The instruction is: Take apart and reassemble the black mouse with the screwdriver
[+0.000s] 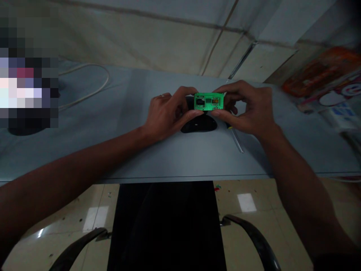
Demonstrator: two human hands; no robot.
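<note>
A small green circuit board (pixel 209 101) with dark parts on its face is held up above the table. My left hand (pixel 170 113) pinches its left end between thumb and fingers, and a ring shows on one finger. At the board's right end, my right hand (pixel 249 109) grips it the same way. Just below the board, a black rounded piece (pixel 199 124) lies on the table, partly covered by my left hand. A screwdriver (pixel 236 139) with a clear shaft rests beneath my right hand, its handle mostly hidden.
The grey table (pixel 158 162) meets a tiled wall. A white cable (pixel 105 81) loops at the left near a pixelated area and a dark round base (pixel 26 127). Orange packaging (pixel 321 71) and a white-blue pack (pixel 340 116) are at the right. Chair armrests (pixel 254 235) stand below.
</note>
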